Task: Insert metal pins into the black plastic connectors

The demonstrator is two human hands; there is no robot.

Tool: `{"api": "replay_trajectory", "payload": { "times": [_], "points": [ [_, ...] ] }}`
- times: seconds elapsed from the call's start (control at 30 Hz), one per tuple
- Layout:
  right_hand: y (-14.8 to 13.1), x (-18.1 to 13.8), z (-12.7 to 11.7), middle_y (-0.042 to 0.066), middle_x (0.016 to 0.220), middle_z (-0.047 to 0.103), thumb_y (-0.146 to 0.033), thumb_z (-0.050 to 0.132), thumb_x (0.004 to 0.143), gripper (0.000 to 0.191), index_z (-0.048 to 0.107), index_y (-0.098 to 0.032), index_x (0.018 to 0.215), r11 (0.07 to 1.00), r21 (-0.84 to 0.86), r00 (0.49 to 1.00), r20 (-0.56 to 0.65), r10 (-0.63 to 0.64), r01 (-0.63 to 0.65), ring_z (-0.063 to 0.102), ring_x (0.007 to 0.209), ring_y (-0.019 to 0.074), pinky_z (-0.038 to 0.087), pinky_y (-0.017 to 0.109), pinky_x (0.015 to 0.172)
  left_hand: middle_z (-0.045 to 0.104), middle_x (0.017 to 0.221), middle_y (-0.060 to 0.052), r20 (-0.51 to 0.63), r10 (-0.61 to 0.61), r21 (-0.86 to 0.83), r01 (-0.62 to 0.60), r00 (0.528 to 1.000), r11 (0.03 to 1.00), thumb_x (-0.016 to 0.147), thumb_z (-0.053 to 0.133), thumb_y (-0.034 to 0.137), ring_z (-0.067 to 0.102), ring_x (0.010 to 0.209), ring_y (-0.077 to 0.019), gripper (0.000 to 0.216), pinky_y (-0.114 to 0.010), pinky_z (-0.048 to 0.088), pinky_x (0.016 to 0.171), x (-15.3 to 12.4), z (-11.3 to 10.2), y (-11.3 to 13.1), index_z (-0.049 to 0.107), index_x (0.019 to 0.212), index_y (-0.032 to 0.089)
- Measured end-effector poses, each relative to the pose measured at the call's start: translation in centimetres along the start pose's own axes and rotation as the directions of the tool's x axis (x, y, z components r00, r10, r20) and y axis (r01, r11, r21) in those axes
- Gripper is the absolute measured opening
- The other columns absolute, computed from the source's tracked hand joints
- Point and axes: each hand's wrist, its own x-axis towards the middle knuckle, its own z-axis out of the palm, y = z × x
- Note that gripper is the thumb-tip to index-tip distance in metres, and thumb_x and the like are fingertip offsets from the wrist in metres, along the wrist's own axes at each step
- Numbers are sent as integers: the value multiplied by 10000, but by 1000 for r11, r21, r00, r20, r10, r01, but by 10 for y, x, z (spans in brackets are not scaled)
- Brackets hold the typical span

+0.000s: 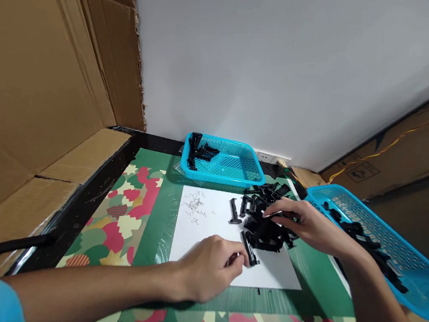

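Observation:
My left hand (209, 272) rests on a white sheet (211, 231), its fingers curled and pinched on the end of a long black plastic piece (249, 250). My right hand (302, 221) reaches over a heap of black plastic parts (265, 221) on the sheet, fingers bent and touching the top of the heap; whether they hold a part I cannot make out. One black part (235, 211) lies alone left of the heap. A small scatter of thin metal springs (195, 205) lies on the sheet's far left.
A blue basket (236, 168) with a few black parts stands behind the sheet. A second blue basket (389, 238) with black parts is at the right. Cardboard walls (48, 74) rise at the left. A patterned mat (125, 218) covers the table.

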Motion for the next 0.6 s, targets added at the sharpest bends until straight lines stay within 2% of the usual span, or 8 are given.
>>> {"api": "replay_trajectory", "payload": {
  "times": [0.13, 0.23, 0.3, 0.37, 0.5, 0.6],
  "points": [
    [-1, 3, 2, 35, 1115, 849, -406, 653, 1038, 241, 872, -317, 1087, 1000, -21, 1000, -10, -6, 6, 783, 1005, 253, 646, 403, 859, 734, 772, -13, -22, -19, 39, 20, 1000, 999, 1035, 520, 212, 621, 660, -148, 290, -257, 428, 631, 1, 1, -2, 806, 1048, 163],
    [-2, 5, 3, 29, 1154, 840, -380, 604, 1066, 268, 862, -325, 1114, 999, -48, 1000, 9, -16, 16, 774, 1052, 249, 635, 412, 900, 780, 969, -44, -56, 39, 127, -32, 998, 991, 1042, 507, 196, 705, 841, -188, 296, -298, 519, 773, 1, 4, -5, 794, 1111, 182],
    [-4, 7, 2, 36, 1199, 829, -386, 579, 1081, 290, 854, -323, 1150, 998, -60, 1000, 5, -26, 26, 761, 1095, 256, 618, 435, 953, 769, 1116, -68, -27, 90, 209, -83, 996, 974, 1047, 511, 201, 724, 918, -209, 316, -335, 562, 846, 0, 5, -6, 769, 1229, 197],
    [-7, 10, 2, 48, 1207, 823, -414, 572, 1086, 308, 850, -317, 1177, 997, -67, 999, -19, -29, 27, 752, 1086, 261, 605, 438, 954, 736, 1223, -92, 49, 138, 303, -146, 989, 942, 1048, 523, 209, 731, 967, -227, 358, -362, 592, 876, -3, 5, -6, 720, 1347, 214],
    [-16, 20, -2, 51, 1110, 822, -460, 601, 1065, 321, 854, -302, 1182, 999, -48, 991, -132, -22, 16, 716, 860, 214, 552, 337, 733, 671, 1357, -124, 157, 199, 430, -248, 967, 868, 1049, 530, 208, 719, 1082, -257, 417, -391, 622, 912, -7, 6, -5, 635, 1453, 227],
    [-27, 39, -7, 24, 892, 781, -471, 616, 1055, 335, 850, -280, 1199, 999, -46, 971, -237, -34, 23, 588, 657, 165, 446, 319, 613, 642, 1430, -135, 166, 215, 462, -268, 962, 845, 1046, 535, 212, 708, 1143, -272, 451, -402, 628, 925, -7, 7, -6, 590, 1493, 229]
  ]
}}
